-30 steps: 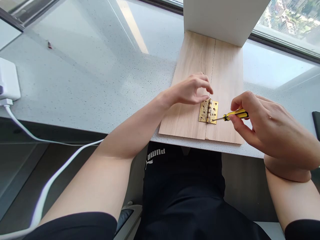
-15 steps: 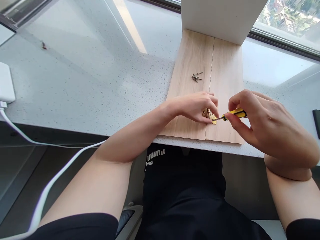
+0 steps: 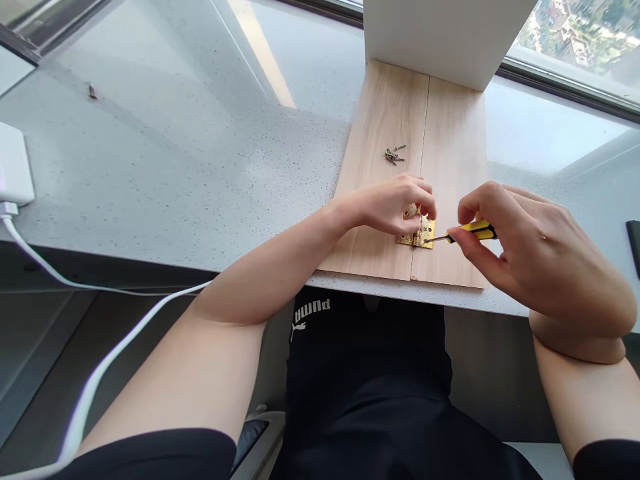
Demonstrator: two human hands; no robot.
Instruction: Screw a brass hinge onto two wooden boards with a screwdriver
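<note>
A brass-coloured hinge lies across the seam of two light wooden boards, near their front edge. My left hand is over the hinge's left and upper part, its fingers bent with a gap between thumb and forefinger. Nothing shows in that gap except the hinge surface beneath. My right hand grips a yellow-and-black screwdriver by its handle. The thin shaft points left and its tip meets the hinge's lower right corner. Whether a screw is under the tip is too small to tell.
Several loose screws lie on the left board behind my left hand. A white upright panel stands at the boards' far end. On the speckled counter, a white device with a cable is at left and a dark object at right.
My left hand's thumb and forefinger have drawn up and back from the screwdriver tip, uncovering more of the hinge. The right hand and screwdriver are nearly where they were.
</note>
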